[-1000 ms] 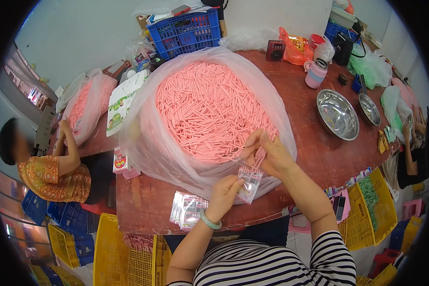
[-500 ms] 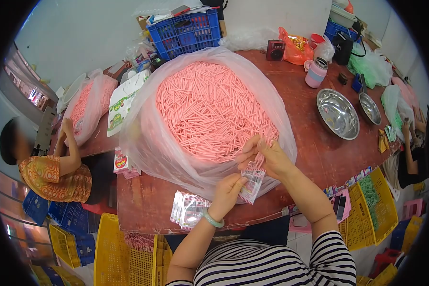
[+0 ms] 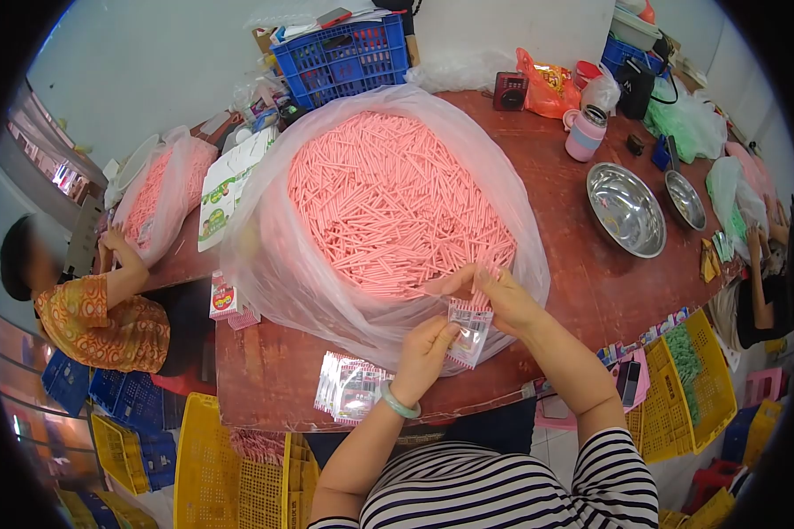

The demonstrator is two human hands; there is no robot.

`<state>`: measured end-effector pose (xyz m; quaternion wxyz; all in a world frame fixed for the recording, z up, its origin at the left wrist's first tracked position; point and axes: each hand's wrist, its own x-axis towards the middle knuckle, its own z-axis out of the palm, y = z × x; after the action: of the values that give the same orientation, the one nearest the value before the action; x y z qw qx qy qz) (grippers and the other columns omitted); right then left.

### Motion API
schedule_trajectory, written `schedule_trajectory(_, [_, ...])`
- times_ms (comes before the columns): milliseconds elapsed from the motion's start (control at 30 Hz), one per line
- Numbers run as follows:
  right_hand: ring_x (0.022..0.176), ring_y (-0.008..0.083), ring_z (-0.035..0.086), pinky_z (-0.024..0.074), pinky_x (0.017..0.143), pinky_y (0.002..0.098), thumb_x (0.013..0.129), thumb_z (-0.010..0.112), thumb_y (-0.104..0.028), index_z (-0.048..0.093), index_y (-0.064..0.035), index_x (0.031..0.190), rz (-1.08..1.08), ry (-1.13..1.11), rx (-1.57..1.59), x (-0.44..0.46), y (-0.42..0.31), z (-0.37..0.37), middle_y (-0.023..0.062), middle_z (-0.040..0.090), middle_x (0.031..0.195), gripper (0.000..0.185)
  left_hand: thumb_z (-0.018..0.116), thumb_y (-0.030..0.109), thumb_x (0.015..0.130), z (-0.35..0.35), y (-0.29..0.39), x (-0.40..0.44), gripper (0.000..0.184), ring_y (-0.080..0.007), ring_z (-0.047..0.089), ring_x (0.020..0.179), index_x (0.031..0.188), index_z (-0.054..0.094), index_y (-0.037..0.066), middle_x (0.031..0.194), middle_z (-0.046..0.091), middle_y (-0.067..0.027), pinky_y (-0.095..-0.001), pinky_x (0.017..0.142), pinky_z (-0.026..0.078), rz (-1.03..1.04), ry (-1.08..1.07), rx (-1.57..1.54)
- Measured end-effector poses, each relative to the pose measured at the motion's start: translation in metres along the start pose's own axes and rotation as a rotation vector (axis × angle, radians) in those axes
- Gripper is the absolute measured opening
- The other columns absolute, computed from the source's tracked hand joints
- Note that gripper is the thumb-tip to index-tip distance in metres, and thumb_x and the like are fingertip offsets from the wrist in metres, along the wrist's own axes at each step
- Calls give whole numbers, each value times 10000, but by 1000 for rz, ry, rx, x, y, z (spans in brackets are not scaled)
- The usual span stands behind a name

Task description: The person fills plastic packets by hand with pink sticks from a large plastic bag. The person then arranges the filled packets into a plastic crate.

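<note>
My left hand (image 3: 426,357), with a pale green bangle at the wrist, pinches the edge of a small printed plastic packet (image 3: 469,335). Just above the packet's top edge, my right hand (image 3: 501,298) is closed around a few pink sticks (image 3: 480,295); its fingers partly hide them. Both hands are at the near rim of a large clear plastic bag (image 3: 269,264) full of thin pink sticks (image 3: 388,203). A pile of flat packets (image 3: 353,388) lies on the table to the left of my left hand.
On the red-brown table (image 3: 538,185) stand a steel bowl (image 3: 626,212), a smaller steel pan (image 3: 685,201), a pink thermos (image 3: 585,134) and a radio (image 3: 510,92). Yellow crates (image 3: 205,467) are below. One person (image 3: 106,309) works at left; another's arm (image 3: 759,282) shows at right.
My right hand has shifted slightly down toward the packet's top, bringing the pink sticks closer to it. The packet has turned a little more upright in my left hand.
</note>
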<state>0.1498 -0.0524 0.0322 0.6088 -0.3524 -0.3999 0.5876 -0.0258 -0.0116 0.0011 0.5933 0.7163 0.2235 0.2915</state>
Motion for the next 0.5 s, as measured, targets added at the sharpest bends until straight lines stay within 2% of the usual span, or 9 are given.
schedule_trajectory(100, [1289, 279, 448, 335, 1079, 412, 950, 494, -468, 624, 15, 1125, -20, -25, -74, -3, -6, 2, 205, 501, 1349, 530, 554, 135, 949, 3, 2, 1, 197, -186, 458, 625, 846, 581, -30, 704, 504, -91, -298, 594, 391, -19, 49, -23])
schedule_trajectory(133, [1289, 279, 448, 335, 1079, 412, 950, 494, -468, 624, 15, 1125, -21, -26, -75, -3, -6, 1, 205, 501, 1349, 530, 553, 131, 949, 4, 1, 2, 190, -186, 470, 631, 853, 585, -31, 711, 515, -93, -298, 601, 396, -6, 77, -21])
schedule_trajectory(200, [1292, 235, 442, 350, 1058, 351, 988, 496, -339, 591, 20, 1228, 13, -50, -133, -6, -5, -2, 162, 469, 1399, 442, 551, 127, 948, 6, 3, 5, 184, -187, 481, 637, 861, 589, -31, 717, 527, -94, -297, 608, 400, 8, 105, -19])
schedule_trajectory(233, [1292, 235, 442, 350, 1058, 351, 988, 496, -339, 591, 20, 1228, 12, -50, -135, -7, -7, -3, 162, 469, 1399, 442, 548, 127, 949, 7, 5, 7, 183, -192, 496, 649, 869, 594, -31, 723, 537, -98, -298, 618, 403, 22, 114, -9])
schedule_trajectory(300, [1322, 239, 400, 318, 1080, 385, 910, 564, -504, 426, 8, 1387, 98, -90, -275, -10, -13, -7, 161, 422, 1429, 713, 545, 127, 950, 8, 6, 11, 181, -197, 511, 661, 878, 599, -31, 729, 548, -102, -299, 629, 406, 40, 121, 1])
schedule_trajectory(333, [1322, 239, 400, 318, 1080, 385, 910, 564, -504, 426, 8, 1387, 96, -89, -278, -11, -19, -7, 161, 422, 1429, 713, 544, 125, 950, 6, 3, 14, 178, -206, 527, 682, 891, 605, -31, 745, 561, -108, -301, 643, 412, 51, 107, 28])
schedule_trajectory(400, [1328, 232, 390, 307, 1087, 377, 886, 579, -544, 336, 2, 1440, -47, -106, -542, -12, -33, -6, 155, 422, 1432, 816, 542, 122, 949, 6, 4, 20, 175, -216, 544, 702, 904, 612, -32, 761, 575, -115, -304, 658, 419, 62, 94, 55])
schedule_trajectory(433, [1328, 232, 390, 307, 1087, 377, 886, 579, -544, 336, 2, 1440, -47, -105, -541, -10, -38, -4, 155, 422, 1432, 816, 543, 123, 949, 7, 8, 24, 174, -217, 545, 708, 920, 617, -31, 770, 578, -116, -303, 662, 419, 71, 90, 13])
schedule_trajectory(500, [1339, 237, 379, 297, 1095, 375, 875, 571, -575, 336, -3, 1444, -211, 58, -408, -6, -46, 0, 164, 416, 1437, 840, 543, 123, 948, 9, 9, 28, 174, -218, 547, 714, 936, 623, -31, 778, 581, -118, -302, 666, 420, 82, 84, -31])
